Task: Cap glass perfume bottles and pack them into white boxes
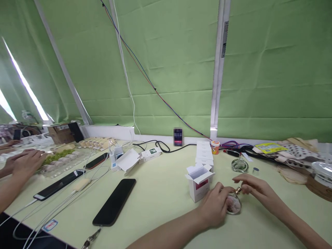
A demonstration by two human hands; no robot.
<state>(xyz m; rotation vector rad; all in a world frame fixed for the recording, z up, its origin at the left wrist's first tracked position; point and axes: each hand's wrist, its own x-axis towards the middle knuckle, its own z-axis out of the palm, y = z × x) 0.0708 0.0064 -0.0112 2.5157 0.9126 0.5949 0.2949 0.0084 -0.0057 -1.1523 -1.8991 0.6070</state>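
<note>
A round, clear perfume bottle [233,204] with a pinkish inside and a gold neck [238,190] rests on the table, tilted away from me. My left hand [215,204] is closed around its left side. Beside the gold neck, my right hand [255,190] has its thumb and forefinger apart; whether the thumb touches the neck I cannot tell. An open white box [199,185] with a dark red patch stands just left of the bottle, its flaps up. Behind the hands lie a round glass dish-like item [239,165] and a small bluish cap [255,171].
Several white boxes [204,152] form a row behind the open one, near an orange tub [215,147]. A black phone [114,202] lies left of centre. Cables [66,193] cross the left side. Another person's hands [26,166] work at far left by a tray [57,164].
</note>
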